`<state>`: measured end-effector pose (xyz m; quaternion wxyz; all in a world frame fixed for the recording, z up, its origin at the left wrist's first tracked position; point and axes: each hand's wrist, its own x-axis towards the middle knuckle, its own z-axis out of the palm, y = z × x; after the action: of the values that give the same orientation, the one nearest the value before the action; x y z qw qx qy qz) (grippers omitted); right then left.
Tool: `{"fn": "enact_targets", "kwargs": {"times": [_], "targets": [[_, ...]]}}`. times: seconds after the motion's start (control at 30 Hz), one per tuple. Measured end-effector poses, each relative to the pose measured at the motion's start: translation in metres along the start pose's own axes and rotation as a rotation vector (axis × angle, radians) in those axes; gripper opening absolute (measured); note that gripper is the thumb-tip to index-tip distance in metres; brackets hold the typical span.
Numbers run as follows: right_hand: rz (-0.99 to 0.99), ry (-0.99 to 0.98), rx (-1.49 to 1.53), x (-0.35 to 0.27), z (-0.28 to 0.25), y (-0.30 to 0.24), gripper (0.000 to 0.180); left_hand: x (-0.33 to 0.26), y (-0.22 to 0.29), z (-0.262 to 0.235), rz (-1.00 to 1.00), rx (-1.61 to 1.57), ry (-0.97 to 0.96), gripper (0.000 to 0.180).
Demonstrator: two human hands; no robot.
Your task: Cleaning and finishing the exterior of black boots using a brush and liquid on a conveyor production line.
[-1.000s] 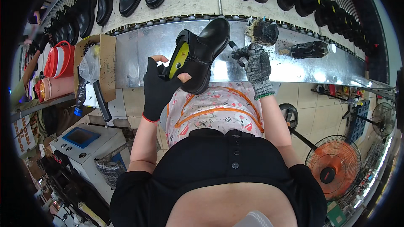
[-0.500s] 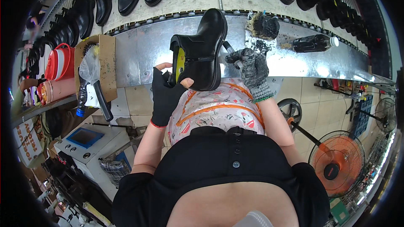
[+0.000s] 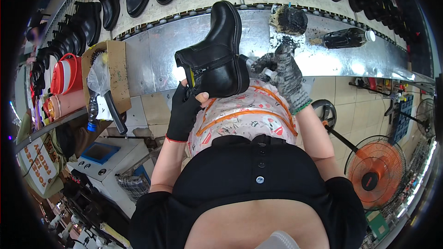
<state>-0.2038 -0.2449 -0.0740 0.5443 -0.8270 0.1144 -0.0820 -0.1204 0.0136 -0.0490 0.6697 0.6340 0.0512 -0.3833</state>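
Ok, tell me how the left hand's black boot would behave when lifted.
The boot looks fairly stiff: its upper shows no sag though the left hand grips near the opening. Its smooth, shiny surface could be slippery. The chunky heel may weight that end.

The worker (image 3: pixel 251 223) before me wears a wide fisheye camera on the head; it looks steeply down, close above the black shirt (image 3: pixel 221 182), past the left hand (image 3: pixel 182 106) and right hand (image 3: pixel 288 74), to the steel ledge (image 3: pixel 341 66), whose edges bow toward the dark rim of the view.

Two hands (image 3: pixel 182 114), one held boot (image 3: pixel 217 53), one orange fan (image 3: pixel 379 168)
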Motion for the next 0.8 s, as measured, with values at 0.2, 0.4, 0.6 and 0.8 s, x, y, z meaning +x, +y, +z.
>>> {"fn": "enact_targets", "kwargs": {"times": [0.2,0.4,0.6,0.8], "targets": [[0.243,-0.169,0.112,0.003,-0.022,-0.017,0.042,-0.002,-0.002,0.016,0.02,-0.043,0.052,0.049],[0.215,-0.168,0.094,-0.018,-0.029,-0.014,0.074,-0.001,-0.002,0.032,0.072,-0.002,0.049,0.041],[-0.066,-0.245,-0.338,-0.046,-0.037,-0.038,0.057,-0.004,0.003,0.043,0.002,-0.091,0.023,0.039],[-0.078,-0.213,-0.371,-0.059,-0.04,-0.065,0.028,-0.004,0.011,0.054,-0.029,-0.297,0.043,0.034]]}}
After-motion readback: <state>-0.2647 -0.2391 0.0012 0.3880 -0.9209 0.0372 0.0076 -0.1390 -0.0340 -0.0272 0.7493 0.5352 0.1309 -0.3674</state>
